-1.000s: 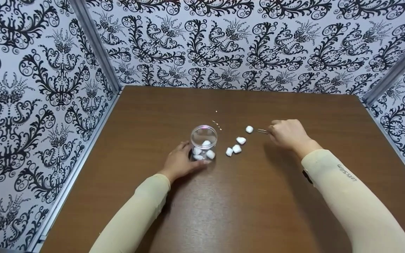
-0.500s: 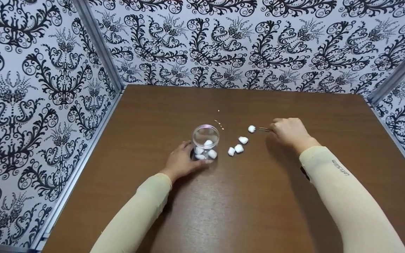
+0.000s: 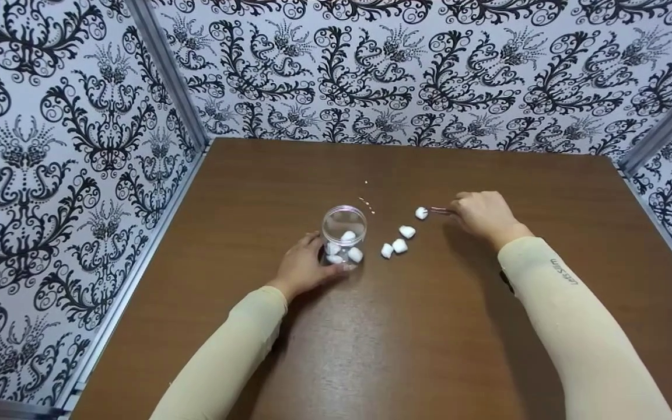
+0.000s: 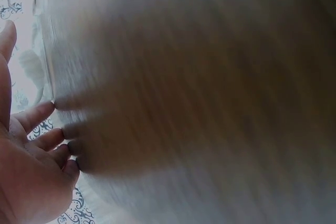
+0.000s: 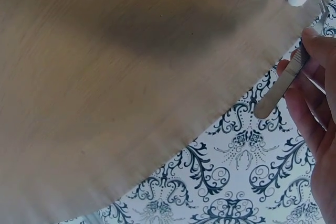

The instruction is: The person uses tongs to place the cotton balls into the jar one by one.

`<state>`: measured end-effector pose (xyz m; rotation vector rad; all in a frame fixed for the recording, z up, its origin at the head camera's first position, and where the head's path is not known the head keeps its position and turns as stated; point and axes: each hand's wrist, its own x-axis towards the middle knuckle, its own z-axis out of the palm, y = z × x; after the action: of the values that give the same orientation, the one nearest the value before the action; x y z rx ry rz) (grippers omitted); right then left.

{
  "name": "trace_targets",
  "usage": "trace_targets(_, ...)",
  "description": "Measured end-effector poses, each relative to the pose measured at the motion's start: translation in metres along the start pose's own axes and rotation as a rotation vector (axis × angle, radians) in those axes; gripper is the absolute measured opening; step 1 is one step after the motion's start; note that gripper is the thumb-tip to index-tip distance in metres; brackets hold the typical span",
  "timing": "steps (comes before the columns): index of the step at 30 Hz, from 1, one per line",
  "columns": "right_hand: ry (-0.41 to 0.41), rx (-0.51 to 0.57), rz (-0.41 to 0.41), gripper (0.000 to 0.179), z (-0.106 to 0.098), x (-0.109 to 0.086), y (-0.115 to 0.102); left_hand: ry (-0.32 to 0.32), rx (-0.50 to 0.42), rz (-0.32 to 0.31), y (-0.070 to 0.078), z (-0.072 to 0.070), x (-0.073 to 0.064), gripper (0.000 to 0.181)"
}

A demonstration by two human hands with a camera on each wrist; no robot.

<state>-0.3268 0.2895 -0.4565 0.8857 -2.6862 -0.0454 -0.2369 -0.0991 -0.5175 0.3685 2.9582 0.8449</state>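
A: Logging from my remote station. Head feed: what is the left hand [image 3: 304, 265] doing?

B: Gripping the clear jar [image 3: 336, 224] low down, thumb on the near side, fingers round the far side. Jar upright on the table [image 3: 336, 350]. My reading: the low hold steadies it and leaves its mouth unobstructed.

A: Contents?

B: Several white balls [image 3: 355, 255], cotton-like, towards the bottom. I can't get a sure count through the wall.

A: Right hand [image 3: 485, 216]?

B: Pinching tweezers [image 5: 281, 88] between thumb and fingers. On the right wrist feed the handle's rear end juts out past the fingers; I judge that this forward hold gives finer control of the tips.

A: Where are the tips?

B: At the outermost loose ball [image 3: 420, 214], right of the jar. They seem to meet it on the head feed, yet lie just beside it on the wrist feed. Whether they grip it, I cannot tell.

A: Others?

B: Three balls [image 3: 407, 232] lie in a slanting row between that one and the jar, the two nearest the jar touching or nearly so. Probably laid there for a short reach. Pale crumbs [image 3: 369, 205] beyond the jar look like stray bits, placed for no reason I can find.
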Motion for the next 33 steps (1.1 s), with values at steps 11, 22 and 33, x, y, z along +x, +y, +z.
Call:
trace_targets(11, -0.073, -0.014, 0.037, 0.006, 0.009, 0.003, -0.001, -0.019, 0.006, -0.036, 0.001, 0.0, 0.0, 0.09)
trace_targets(22, -0.097, -0.006, 0.067, 0.006, 0.014, 0.004, -0.003, -0.026, 0.011, -0.038, 0.0, 0.0, 0.0, 0.092)
trace_targets(33, -0.098, 0.012, 0.069, 0.007, 0.003, -0.004, -0.005, -0.005, -0.004, -0.007, -0.004, 0.002, 0.002, 0.093)
